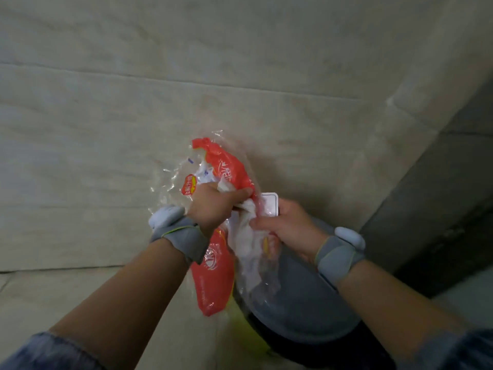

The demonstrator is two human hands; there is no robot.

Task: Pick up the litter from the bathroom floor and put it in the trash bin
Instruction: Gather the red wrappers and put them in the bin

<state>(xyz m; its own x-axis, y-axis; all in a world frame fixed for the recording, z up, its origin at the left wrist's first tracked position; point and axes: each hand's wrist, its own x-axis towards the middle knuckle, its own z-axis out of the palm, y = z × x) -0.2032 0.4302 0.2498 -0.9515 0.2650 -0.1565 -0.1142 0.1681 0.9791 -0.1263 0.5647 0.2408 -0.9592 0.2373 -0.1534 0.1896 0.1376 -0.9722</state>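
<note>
My left hand (213, 205) grips a crumpled bundle of litter: a red and clear plastic wrapper (226, 166) with white tissue (248, 236) in it. A second red part of the wrapper (213, 273) hangs below my left wrist. My right hand (285, 225) pinches the white tissue and a small white card (269, 205) from the right side. Both hands hold the bundle just above the grey trash bin (301, 303), whose lid shows below my right wrist. The bin's opening is hidden by the bundle and my arms.
Beige tiled floor (133, 129) fills the left and top of the view. A dark grey wall or step (440, 196) runs along the right side next to the bin. A yellow-green patch (240, 324) lies at the bin's left base.
</note>
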